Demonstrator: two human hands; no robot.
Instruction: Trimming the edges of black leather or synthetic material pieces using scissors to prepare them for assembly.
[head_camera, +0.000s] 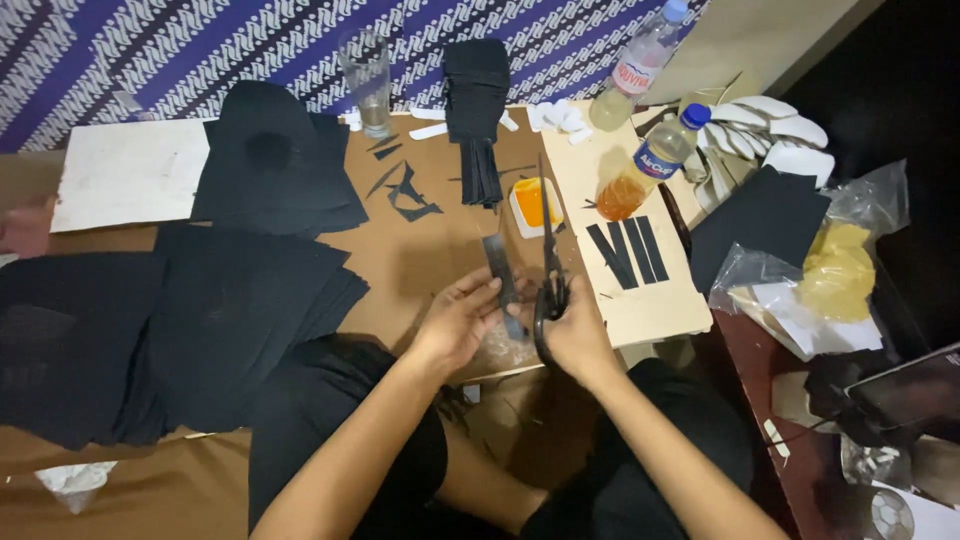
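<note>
My left hand (460, 318) grips a narrow dark strip (500, 275) of sheet material, held upright over the brown board (420, 250). My right hand (575, 335) is closed around the handles of long black scissors (549, 240), whose blades point away from me right beside the strip. Three cut black strips (628, 250) lie side by side on a pale board (650, 300) to the right of the scissors.
Stacks of black sheets (200, 320) cover the left. A drinking glass (367, 85), a hanging bundle of black strips (477, 110), a small orange-filled tub (533, 205) and two plastic bottles (645, 165) stand at the back. Plastic bags (830, 260) and white soles (770, 125) lie at right.
</note>
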